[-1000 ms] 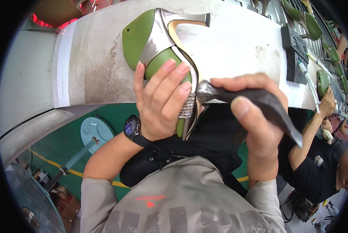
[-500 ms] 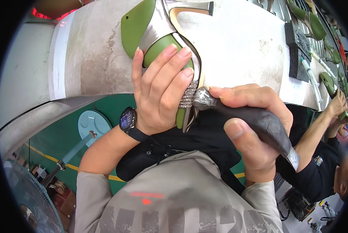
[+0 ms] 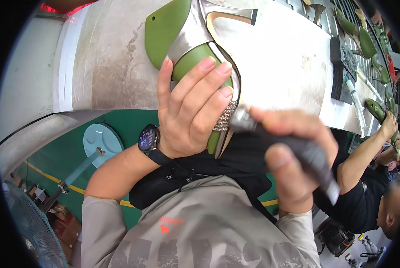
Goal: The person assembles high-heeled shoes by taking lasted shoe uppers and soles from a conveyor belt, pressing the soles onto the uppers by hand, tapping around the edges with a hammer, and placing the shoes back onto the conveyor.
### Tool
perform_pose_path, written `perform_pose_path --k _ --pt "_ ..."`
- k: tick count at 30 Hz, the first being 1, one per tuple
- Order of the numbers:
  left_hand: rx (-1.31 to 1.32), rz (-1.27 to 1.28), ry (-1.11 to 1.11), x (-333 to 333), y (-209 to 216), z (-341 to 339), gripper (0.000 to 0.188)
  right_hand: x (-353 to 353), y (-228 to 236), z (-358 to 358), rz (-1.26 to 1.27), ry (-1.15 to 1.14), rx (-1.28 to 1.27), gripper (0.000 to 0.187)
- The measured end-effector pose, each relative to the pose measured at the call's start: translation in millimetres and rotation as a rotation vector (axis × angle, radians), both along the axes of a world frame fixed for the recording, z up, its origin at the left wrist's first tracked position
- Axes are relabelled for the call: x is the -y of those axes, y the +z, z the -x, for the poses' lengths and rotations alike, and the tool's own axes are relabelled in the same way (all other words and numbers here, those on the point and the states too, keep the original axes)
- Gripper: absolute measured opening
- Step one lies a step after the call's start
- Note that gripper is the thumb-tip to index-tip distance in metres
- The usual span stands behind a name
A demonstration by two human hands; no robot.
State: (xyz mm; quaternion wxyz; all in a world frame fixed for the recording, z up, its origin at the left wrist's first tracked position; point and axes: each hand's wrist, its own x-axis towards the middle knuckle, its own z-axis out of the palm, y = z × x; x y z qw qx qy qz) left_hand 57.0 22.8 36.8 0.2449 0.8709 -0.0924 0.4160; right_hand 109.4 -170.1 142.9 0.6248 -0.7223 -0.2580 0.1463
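Observation:
A silver high-heeled sandal (image 3: 193,33) on a green shoe last (image 3: 166,29) lies on its side at the near edge of the worktable. A glittering band (image 3: 226,117) crosses its toe end. My left hand (image 3: 193,111) is wrapped over the last and the front of the shoe, gripping it from the left. In my right hand (image 3: 300,129), closed and blurred by motion, is a dark-handled hammer (image 3: 293,145). Its metal head is right beside the sole edge near the glittering band; whether they touch, I cannot tell.
Black blocks (image 3: 341,69) and syringes (image 3: 357,102) lie toward the right of the worktable (image 3: 280,62). Beyond them, several green lasts with shoes sit on a rack. A co-worker's arm (image 3: 363,152) reaches in from the right. A blue stool (image 3: 102,138) and a fan (image 3: 28,228) stand at left.
The shoe and my left hand appear slightly farther right and lower in the picture. The hammer and my right hand, sharp before, are now blurred, with the hammer head a little farther right.

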Motion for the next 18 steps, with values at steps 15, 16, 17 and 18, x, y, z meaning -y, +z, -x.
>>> perform_pose_path --k 15,16,17,18 --pt "0.056 -0.001 0.003 0.1 0.0 -2.1 0.035 3.6 -13.5 44.3 0.092 0.171 0.469 0.033" --pt "0.06 0.004 -0.008 0.1 2.9 -1.5 0.035 5.0 -15.8 49.1 0.097 0.166 0.502 0.034" --pt "0.017 -0.022 -0.054 -2.9 7.8 -0.9 0.048 7.1 -14.8 48.8 0.199 0.208 0.454 0.034" --pt "-0.022 -0.055 -0.094 -9.1 10.2 -2.2 0.062 9.9 -23.8 47.5 0.238 0.228 0.312 0.032"
